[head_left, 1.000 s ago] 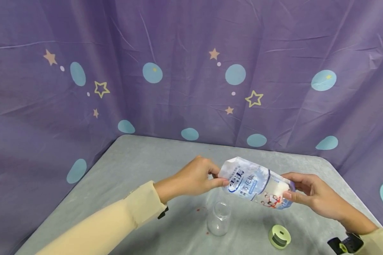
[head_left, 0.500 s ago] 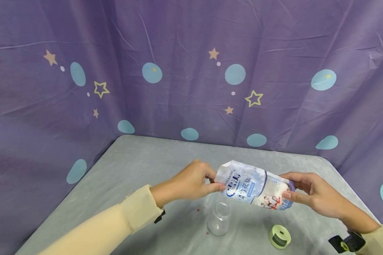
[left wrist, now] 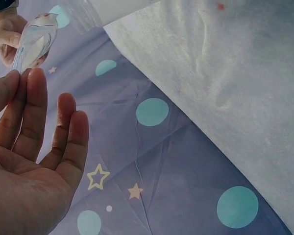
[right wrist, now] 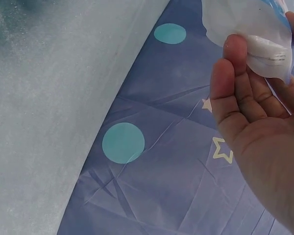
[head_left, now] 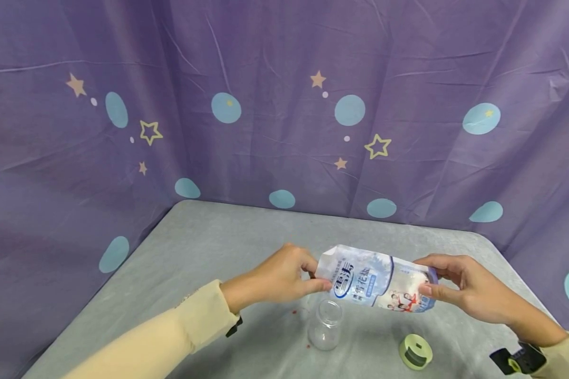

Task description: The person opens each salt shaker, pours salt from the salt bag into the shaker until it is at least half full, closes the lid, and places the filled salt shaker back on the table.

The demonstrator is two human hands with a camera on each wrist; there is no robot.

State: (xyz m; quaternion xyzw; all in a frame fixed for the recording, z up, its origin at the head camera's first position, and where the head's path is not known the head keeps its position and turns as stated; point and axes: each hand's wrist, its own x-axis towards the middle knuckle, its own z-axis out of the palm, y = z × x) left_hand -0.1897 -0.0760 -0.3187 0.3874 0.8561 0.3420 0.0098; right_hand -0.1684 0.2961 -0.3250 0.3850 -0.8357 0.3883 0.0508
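Observation:
A printed white-and-blue bag of salt (head_left: 360, 279) hangs above the grey table, stretched sideways between both hands. At its left end, my left hand (head_left: 282, 276) pinches the edge between thumb and fingers. My right hand (head_left: 476, 292) grips the other end, thumb on the printed front. Below the bag's left part stands a clear jar (head_left: 324, 334), upright and uncovered, its mouth close under the bag's lower edge. White salt (right wrist: 267, 51) shows through the bag's back in the right wrist view. In the left wrist view the bag (left wrist: 36, 44) appears edge-on, close to the jar's neck (left wrist: 83, 17).
A green round lid (head_left: 415, 351) lies on the table (head_left: 237, 231) to the right of the jar. Small red specks (head_left: 294, 312) mark the tabletop beside the jar. A purple curtain (head_left: 284, 105) with stars and dots hangs behind the table.
My left hand has moved down and a little left with its end of the salt bag, so the bag's open-looking left end sits lower, nearer the jar. My right hand has hardly moved.

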